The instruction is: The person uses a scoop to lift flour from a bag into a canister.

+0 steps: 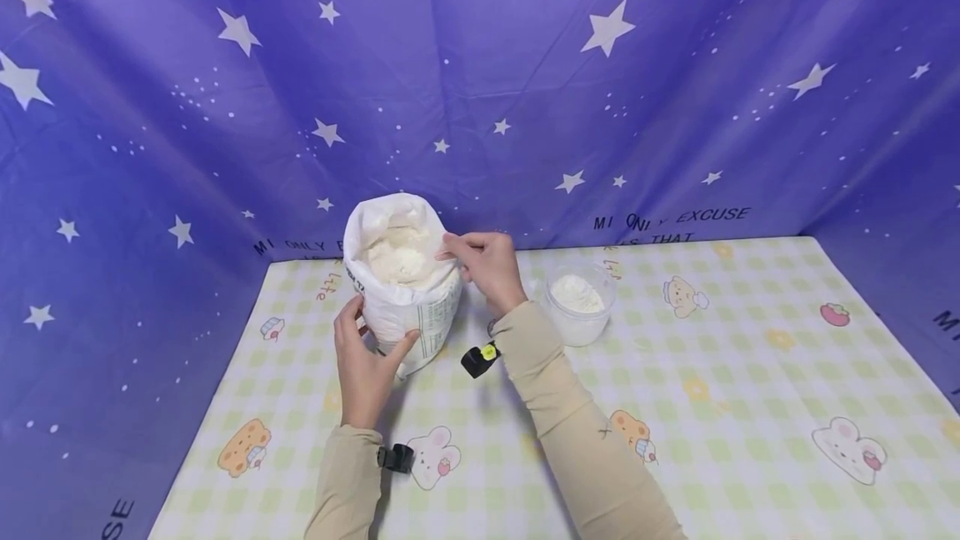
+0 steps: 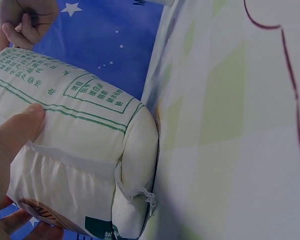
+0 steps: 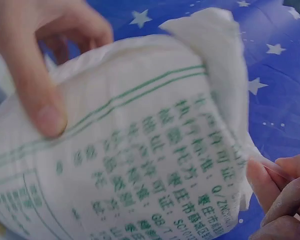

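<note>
A white woven bag of flour (image 1: 390, 298) stands on the table with its mouth open, pale flour (image 1: 401, 255) showing inside. Green printing runs down its side in both wrist views. My left hand (image 1: 367, 361) grips the lower front of the bag, thumb (image 2: 20, 127) on one face and fingers round the other. At the right of the mouth, my right hand (image 1: 491, 269) pinches the bag's rim between thumb and fingers (image 3: 270, 185). Just right of that hand is a clear round tub (image 1: 579, 327) holding white flour.
A checked tablecloth (image 1: 735, 407) with cartoon prints covers the table. Behind the bag hangs a purple-blue curtain (image 1: 465, 65) with white stars, close to the table's back edge. Black wrist cameras (image 1: 395, 458) are strapped on both forearms.
</note>
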`<control>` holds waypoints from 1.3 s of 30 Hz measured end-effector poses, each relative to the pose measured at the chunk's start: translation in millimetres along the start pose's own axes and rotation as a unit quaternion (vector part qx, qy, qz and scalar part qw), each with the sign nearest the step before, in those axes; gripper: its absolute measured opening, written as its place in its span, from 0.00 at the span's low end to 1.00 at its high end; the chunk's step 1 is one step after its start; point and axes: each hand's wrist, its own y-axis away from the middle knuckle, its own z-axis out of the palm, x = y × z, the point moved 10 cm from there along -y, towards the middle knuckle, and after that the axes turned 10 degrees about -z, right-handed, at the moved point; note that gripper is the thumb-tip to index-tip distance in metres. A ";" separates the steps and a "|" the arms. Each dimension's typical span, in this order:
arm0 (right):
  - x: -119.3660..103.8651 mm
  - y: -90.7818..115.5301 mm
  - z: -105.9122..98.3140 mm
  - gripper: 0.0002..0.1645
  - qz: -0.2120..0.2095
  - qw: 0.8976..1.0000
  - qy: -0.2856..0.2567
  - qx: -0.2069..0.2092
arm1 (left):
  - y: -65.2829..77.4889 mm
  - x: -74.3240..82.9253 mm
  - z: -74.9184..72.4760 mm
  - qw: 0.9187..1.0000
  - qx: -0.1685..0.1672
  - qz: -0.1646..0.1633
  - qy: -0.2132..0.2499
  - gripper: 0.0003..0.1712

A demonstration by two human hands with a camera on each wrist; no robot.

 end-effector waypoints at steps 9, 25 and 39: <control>2.5 1.8 11.1 0.14 0.002 1.000 -0.015 -0.014 | -1.1 -1.0 0.4 1.000 -0.002 -0.008 -0.002 0.52; 8.9 11.0 -0.4 0.15 0.041 0.994 -0.101 0.015 | -0.3 1.8 -0.4 1.000 -0.002 -0.002 0.002 0.52; 24.6 14.9 -16.6 0.18 0.095 0.978 -0.180 0.044 | 0.0 0.3 0.4 1.000 -0.003 -0.002 0.004 0.53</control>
